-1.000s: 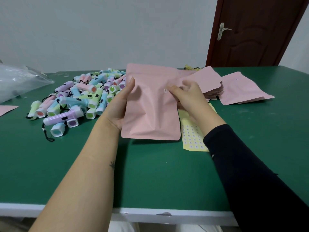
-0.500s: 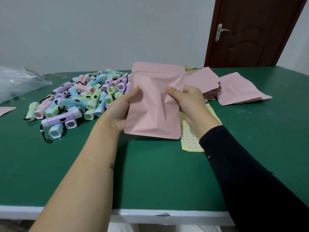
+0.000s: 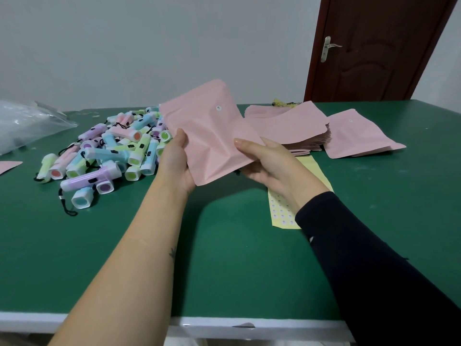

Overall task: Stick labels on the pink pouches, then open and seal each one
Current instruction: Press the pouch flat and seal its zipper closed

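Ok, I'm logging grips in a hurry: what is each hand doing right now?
Left hand: grips the pink pouch by its left edge, thumb on the front.
Right hand: pinches the same pouch by its right edge, thumb on top.

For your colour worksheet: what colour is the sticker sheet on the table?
Sticker sheet: pale yellow, head view.

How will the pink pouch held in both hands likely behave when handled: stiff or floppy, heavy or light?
Probably floppy: the pink pouch creases and buckles between the left hand and right hand. Likely light: grips at its lower end carry it.
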{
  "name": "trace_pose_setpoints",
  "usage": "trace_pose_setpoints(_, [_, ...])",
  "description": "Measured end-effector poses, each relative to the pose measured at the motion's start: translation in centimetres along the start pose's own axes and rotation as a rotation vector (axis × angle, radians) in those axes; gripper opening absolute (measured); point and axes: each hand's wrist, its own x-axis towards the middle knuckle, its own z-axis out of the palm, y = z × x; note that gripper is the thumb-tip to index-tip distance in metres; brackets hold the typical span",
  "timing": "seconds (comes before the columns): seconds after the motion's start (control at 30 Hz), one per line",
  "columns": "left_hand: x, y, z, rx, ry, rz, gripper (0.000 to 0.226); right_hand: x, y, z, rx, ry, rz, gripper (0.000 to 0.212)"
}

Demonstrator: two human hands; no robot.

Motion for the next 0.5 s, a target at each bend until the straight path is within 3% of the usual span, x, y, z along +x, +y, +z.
trace_pose_setpoints(0.17, [0.5, -0.6, 0.1, -0.003, 0.025, 0.037, 0.04, 0.2, 0.9, 1.1, 0.206, 0.066, 0.066, 0.022])
trace_pose_setpoints(0.27, [0.4, -0.8, 0.3, 0.01, 0.012, 0.015, 0.037, 0.2, 1.1, 1.1, 0.15, 0.172, 0.015, 0.028])
trace_pose_setpoints(0.37, [0.2, -0.7, 0.2, 0.033, -0.019, -0.019, 0.025, 0.2, 1.1, 1.1, 0.09, 0.232, -0.04, 0.017])
trace_pose_setpoints(0.5, [0.0, -1.0, 0.7, 0.001, 0.012, -0.055, 0.02, 0.0, 1.2, 1.3, 0.185, 0.245, -0.031, 0.016])
